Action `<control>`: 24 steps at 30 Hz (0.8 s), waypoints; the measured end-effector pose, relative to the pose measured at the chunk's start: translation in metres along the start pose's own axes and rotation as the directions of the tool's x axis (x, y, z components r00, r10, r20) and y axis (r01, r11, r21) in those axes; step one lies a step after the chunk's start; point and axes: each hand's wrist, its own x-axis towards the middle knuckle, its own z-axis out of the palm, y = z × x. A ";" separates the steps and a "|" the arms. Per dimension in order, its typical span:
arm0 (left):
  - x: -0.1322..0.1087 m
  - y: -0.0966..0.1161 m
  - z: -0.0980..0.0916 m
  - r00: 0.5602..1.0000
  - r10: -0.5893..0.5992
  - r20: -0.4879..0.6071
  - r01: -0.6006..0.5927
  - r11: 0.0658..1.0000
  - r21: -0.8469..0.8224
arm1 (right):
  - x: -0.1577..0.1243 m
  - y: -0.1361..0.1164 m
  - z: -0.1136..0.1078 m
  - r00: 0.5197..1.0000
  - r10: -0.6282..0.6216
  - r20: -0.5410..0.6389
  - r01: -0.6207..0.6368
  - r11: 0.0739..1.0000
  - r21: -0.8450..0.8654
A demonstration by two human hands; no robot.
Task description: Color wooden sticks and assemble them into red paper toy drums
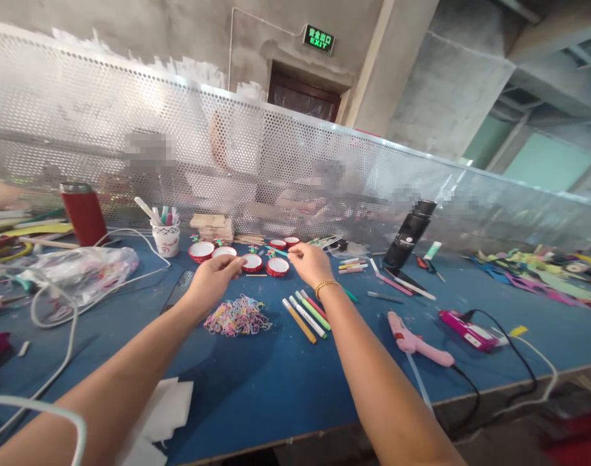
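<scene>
Both my hands reach over the far half of the blue table. The fingers of my left hand (214, 277) are pinched together beside a small red bowl with a white inside (251, 261); whatever they grip is too small to make out. My right hand (311, 262), with a bracelet at the wrist, is also closed, near another red bowl (278, 266), its hold unclear. More red bowls (201, 251) stand in a row behind, with small green figures among them. Nearer me lie a pile of colourful rubber bands (239, 315) and several marker pens (314, 313).
At the right are a pink glue gun (419, 342), a magenta device (470, 330) with cables and a black bottle (408, 236). A paper cup of pens (166, 237), a red tumbler (85, 215) and a plastic bag (81, 272) stand left. A perforated metal screen (285, 175) borders the back.
</scene>
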 end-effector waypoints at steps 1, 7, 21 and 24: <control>0.000 0.001 -0.001 1.000 0.007 -0.028 -0.008 0.999 -0.031 | -0.005 -0.004 0.000 0.999 -0.027 0.023 0.028 0.999 -0.020; 0.001 0.008 -0.007 0.973 0.036 -0.226 -0.073 0.985 -0.156 | -0.013 -0.037 0.027 0.969 -0.154 0.194 0.183 0.973 -0.143; -0.021 0.015 0.001 0.770 0.458 0.445 -0.616 0.716 0.329 | 0.015 -0.069 0.062 0.912 -0.153 0.380 0.271 0.920 -0.282; -0.034 0.018 0.009 0.666 0.405 0.627 -0.687 0.661 0.303 | 0.010 -0.069 0.052 0.909 -0.149 0.390 0.272 0.920 -0.282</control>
